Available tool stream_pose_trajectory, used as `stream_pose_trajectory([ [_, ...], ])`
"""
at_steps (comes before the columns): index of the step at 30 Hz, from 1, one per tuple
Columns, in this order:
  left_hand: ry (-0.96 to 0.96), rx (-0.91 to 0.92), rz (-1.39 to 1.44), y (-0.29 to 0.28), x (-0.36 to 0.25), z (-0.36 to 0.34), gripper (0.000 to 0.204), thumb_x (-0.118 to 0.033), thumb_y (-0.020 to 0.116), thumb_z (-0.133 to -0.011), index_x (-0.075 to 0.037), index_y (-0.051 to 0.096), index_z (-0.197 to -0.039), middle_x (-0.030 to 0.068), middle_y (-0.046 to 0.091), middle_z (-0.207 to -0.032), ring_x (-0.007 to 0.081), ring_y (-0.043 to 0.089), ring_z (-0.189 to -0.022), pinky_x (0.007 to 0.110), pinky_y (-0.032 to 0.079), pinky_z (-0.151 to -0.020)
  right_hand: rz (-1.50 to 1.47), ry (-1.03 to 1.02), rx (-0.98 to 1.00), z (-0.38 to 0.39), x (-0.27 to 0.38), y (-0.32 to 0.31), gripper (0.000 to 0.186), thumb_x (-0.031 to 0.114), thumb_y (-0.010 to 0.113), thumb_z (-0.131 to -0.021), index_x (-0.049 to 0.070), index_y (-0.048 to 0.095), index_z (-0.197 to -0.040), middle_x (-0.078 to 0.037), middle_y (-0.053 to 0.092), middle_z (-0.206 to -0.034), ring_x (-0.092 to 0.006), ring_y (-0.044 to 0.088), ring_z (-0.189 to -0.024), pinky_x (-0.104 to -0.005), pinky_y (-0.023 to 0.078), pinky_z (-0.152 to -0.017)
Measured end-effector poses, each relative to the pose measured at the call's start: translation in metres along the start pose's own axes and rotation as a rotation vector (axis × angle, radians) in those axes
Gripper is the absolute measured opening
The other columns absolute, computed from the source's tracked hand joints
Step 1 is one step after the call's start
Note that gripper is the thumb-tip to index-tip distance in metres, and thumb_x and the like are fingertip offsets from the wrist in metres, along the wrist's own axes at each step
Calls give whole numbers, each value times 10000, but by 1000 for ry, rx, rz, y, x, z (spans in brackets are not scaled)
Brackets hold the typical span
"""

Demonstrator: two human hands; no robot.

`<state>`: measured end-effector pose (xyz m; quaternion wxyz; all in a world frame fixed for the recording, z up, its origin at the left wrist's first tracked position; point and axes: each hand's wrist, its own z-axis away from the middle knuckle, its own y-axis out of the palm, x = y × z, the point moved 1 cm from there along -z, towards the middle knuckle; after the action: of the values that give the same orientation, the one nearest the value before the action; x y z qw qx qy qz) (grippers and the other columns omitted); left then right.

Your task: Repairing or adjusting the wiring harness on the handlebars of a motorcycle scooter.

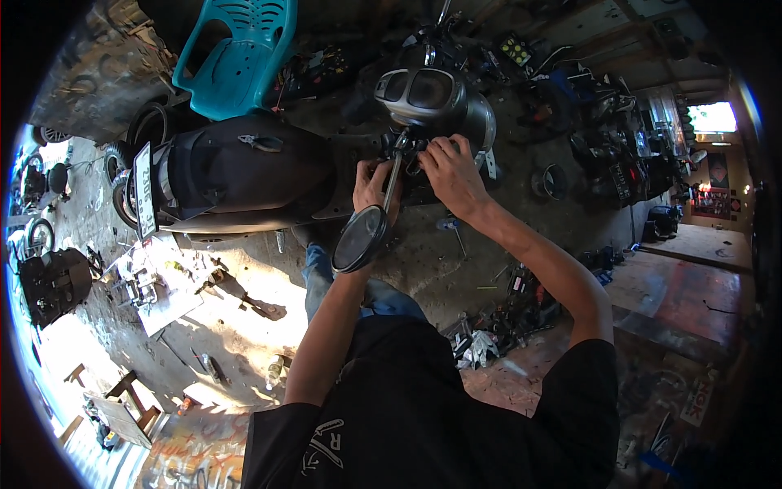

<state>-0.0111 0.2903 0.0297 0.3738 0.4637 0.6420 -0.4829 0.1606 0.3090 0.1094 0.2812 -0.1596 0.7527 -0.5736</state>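
Note:
A motor scooter lies across my front, its dark seat (252, 175) to the left and its handlebar area in the middle. A round mirror (361, 239) on a metal stem (396, 173) rises toward me, partly covering my left hand and forearm. My left hand (371, 183) is curled beside the stem, fingers bent around something hidden. Close by on its right, my right hand (453, 174) has its fingers bent and pinched at the dark parts of the handlebar. What it grips is too dark to make out. Just beyond both hands is the grey headlight housing (423, 91).
A small metal tool (261, 143) rests on the seat. Behind the scooter stands a teal plastic chair (236, 69). A bowl (551, 181) and a screwdriver (458, 232) are on the floor to the right. Tools and parts lie scattered around, with another motorcycle (627, 179) further right.

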Motion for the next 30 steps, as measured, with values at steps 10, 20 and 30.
stream_pose_trajectory([
  [10,39,-72,-68,3,11,10,439,4,734,-806,-33,577,-1214,199,552,-1186,436,621,-1051,499,532,-843,-30,68,-9,-7,-1,3,116,165,686,-939,55,668,-969,-66,622,-998,-228,583,-1039,-438,434,-964],
  [20,106,-55,-48,1,13,8,415,19,721,-814,-10,574,-1202,210,551,-1144,433,616,-1007,494,528,-827,-81,9,1,-6,-3,-4,113,91,641,-905,41,688,-995,-70,646,-1039,-226,596,-1072,-459,426,-993],
  [30,100,-57,-30,1,13,8,437,0,745,-818,-30,570,-1217,207,559,-1146,438,614,-1018,504,527,-832,-56,29,-6,-9,-2,-5,104,150,719,-875,77,705,-949,-40,665,-1001,-211,613,-1066,-456,440,-998],
])
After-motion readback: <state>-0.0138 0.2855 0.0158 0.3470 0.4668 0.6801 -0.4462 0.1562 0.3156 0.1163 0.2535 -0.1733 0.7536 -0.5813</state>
